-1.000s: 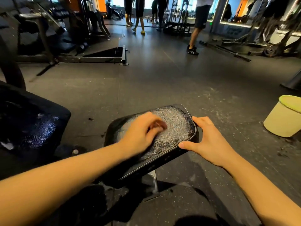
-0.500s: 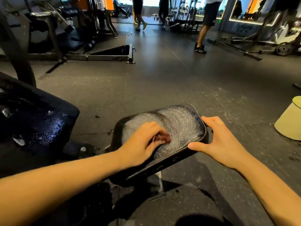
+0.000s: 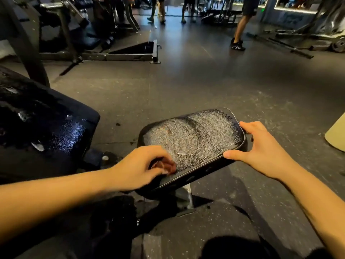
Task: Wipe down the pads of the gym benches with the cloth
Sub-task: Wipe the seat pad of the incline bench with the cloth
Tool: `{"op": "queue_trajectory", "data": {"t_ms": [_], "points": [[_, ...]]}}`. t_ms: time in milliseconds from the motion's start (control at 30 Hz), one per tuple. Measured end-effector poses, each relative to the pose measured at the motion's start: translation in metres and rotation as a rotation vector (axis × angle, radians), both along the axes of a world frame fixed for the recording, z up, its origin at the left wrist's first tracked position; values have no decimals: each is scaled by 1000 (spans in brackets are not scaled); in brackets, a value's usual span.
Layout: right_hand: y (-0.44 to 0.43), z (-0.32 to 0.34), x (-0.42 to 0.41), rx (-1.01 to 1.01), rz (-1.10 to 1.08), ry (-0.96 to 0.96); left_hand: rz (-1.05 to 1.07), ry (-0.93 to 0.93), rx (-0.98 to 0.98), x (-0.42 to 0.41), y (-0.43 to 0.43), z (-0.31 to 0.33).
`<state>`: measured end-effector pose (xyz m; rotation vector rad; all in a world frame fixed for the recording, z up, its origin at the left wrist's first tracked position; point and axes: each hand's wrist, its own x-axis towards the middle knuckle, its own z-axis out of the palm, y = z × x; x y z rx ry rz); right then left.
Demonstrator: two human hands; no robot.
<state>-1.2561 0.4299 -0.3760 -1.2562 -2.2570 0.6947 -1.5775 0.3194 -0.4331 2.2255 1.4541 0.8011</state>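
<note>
L hand (image 3: 138, 167) slid back to near-left end of pad (image 3: 196, 135).

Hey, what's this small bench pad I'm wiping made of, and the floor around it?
The small pad is likely black vinyl or faux leather, judging by its fine crackled grain, sheen and piped edge under whitish wipe swirls. The floor is probably rubber matting: matte dark grey with pale speckles and scuffs.

Seat pad (image 3: 196, 139): black rounded rectangle just below frame centre, long axis running 8 to 2 o'clock. Its top is covered in whitish swirled streaks over a cracked surface.

Larger pad (image 3: 46, 128): black, at 9 o'clock, with wet sheen in patches.

Cloth (image 3: 165, 166): a reddish scrap under the curled left hand (image 3: 141, 167), at the seat pad's 7 o'clock corner; blurred.
</note>
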Motion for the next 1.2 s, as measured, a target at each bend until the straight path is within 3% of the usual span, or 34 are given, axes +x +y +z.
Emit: {"op": "queue_trajectory", "data": {"t_ms": [100, 200, 267, 333, 400, 500, 600, 667, 733, 800, 900, 967, 1033, 1100, 1133, 1200], "points": [[2, 0, -1, 3, 5, 20, -31, 173, 34, -22, -8, -5], [1, 1, -2, 3, 13, 30, 391, 208, -32, -53, 51, -2], [-2, 2, -2, -2, 22, 36, 546, 148, -86, -53, 76, 0], [-2, 3, -2, 0, 26, 40, 453, 50, -4, -32, 69, -1], [-1, 2, -2, -4, 22, 34, 173, -16, 65, -11, 35, -6], [1, 1, -1, -6, 14, 12, -87, 99, 108, -9, 3, -17], [2, -2, 0, -18, -20, -33, 208, 46, 143, -30, 55, -13], [1, -2, -1, -28, -44, -38, 505, 6, -1, -40, 96, -3], [-1, 1, -2, -24, -40, -15, 600, 0, -17, -30, 109, 0], [-1, 2, -2, -23, -36, -16, 431, -73, 101, -2, 90, 0], [1, 1, -2, -23, -39, -36, -31, -50, 171, 29, 32, -8], [2, 0, -2, -29, -47, -36, -93, 18, 207, 14, 32, -14], [0, 0, -2, -34, -55, -16, 149, 28, 240, -11, 61, -15], [-2, 0, -2, -23, -46, 9, 482, 11, 98, -27, 98, -8], [-2, 1, -3, -22, -35, 13, 559, 1, 44, -23, 109, -1], [-2, 2, -2, -25, -24, 14, 502, -45, 96, 10, 110, 6]]}}
